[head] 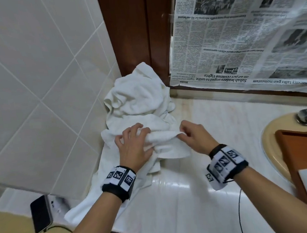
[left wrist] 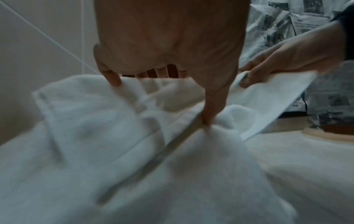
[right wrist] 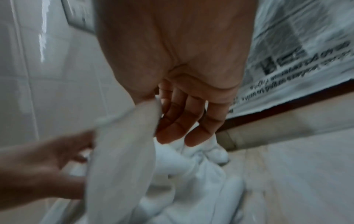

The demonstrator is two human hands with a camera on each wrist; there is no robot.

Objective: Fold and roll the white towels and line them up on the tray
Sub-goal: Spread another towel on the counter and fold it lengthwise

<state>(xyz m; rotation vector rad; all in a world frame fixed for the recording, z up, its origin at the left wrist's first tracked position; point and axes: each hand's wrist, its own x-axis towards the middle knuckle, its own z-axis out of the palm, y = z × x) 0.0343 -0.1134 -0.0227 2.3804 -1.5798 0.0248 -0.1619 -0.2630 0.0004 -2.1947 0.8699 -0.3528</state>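
At the centre of the head view, the left hand (head: pixel 133 144) grips the white towel (head: pixel 162 143) with curled fingers while the right hand (head: pixel 193 137) pinches its hem; pulling it taut should free it from the heap (head: pixel 138 97) above. All this lies on a pale marble counter (head: pixel 213 114) below a newspaper-covered window (head: pixel 243 30), the tray (head: pixel 304 151) at right.

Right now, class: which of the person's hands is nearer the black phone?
Left. The left hand grips the white towel above the black phone on the counter's left side; the right hand pinches the towel's edge farther right.
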